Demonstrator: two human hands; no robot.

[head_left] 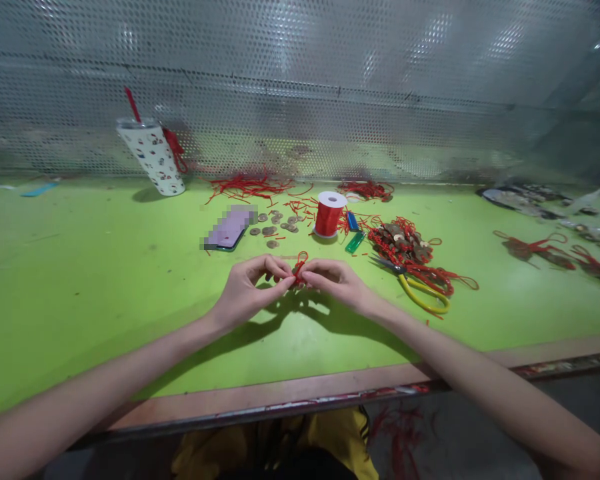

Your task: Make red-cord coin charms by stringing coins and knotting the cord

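Note:
Just above the green table, my left hand (255,287) and my right hand (335,283) meet, both pinching a looped red cord (301,261). The loop sticks up between the fingertips; whatever hangs below it is mostly hidden by my fingers. Beyond the hands stands a spool of red cord (329,219) with white ends. Several loose round coins (273,230) lie left of the spool. To the right is a heap of coins tied with red cord (403,241). Scissors with yellow handles (423,293) rest against that heap.
A phone (230,228) lies left of the coins. Blue (353,222) and green lighters (355,242) lie by the spool. A tumbler with a red straw (154,157) stands at back left. Red cord scraps (250,185) lie along the perforated metal panel (300,87). More corded pieces (535,248) lie right.

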